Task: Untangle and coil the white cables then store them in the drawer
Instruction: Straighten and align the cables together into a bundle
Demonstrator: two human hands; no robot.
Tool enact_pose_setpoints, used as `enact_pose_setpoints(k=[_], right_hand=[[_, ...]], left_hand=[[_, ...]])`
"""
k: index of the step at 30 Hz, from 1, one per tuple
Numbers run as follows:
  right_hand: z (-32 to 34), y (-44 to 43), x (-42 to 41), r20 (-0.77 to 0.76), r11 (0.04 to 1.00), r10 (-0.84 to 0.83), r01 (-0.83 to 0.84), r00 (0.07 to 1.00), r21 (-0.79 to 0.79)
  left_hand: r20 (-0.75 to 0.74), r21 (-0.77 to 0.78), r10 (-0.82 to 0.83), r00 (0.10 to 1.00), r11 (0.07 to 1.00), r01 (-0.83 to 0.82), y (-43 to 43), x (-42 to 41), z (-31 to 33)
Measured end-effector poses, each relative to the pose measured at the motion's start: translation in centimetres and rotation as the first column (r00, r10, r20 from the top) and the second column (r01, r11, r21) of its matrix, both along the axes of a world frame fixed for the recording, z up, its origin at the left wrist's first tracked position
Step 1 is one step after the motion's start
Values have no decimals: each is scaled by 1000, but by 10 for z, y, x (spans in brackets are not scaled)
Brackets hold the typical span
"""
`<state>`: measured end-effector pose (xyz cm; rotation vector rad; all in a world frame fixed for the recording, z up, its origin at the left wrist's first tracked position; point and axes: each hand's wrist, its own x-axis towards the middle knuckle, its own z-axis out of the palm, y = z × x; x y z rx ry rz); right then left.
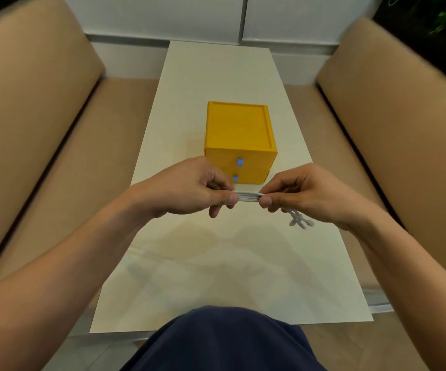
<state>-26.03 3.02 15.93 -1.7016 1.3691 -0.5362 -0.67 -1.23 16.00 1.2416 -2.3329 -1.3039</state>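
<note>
L hand (189, 186) pinches left end of white cable bundle (247, 197), thumb+fingers curled on it | R hand (300, 191) pinches right end, connector ends (300, 220) dangle below R palm | bundle held above cream table (216, 76), just in front of yellow 2-drawer box (239, 129), both drawers closed, blue handles (239, 162) | tan sofas both sides

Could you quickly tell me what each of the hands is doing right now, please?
Left hand: pinches one end of the folded white cables.
Right hand: pinches the other end; connector ends dangle below it.
</note>
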Motion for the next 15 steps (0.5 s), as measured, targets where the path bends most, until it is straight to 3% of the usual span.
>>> enact_pose_setpoints(k=[5,8,11,15], right_hand=[[2,1,-2,64,991,54,-62,996,119],[4,1,1,-18,983,119,-115,993,141],[4,0,5,-186,987,156,-144,970,75],[0,0,6,-321,978,80,-137,944,-158]], left_hand=[[-4,15,-13,1000,1000,13,-1,0,1],[-2,22,-10,1000,1000,10,-3,2,1],[-23,29,0,1000,1000,1,-5,4,2],[-36,36,17,999,999,-16,-7,4,3]])
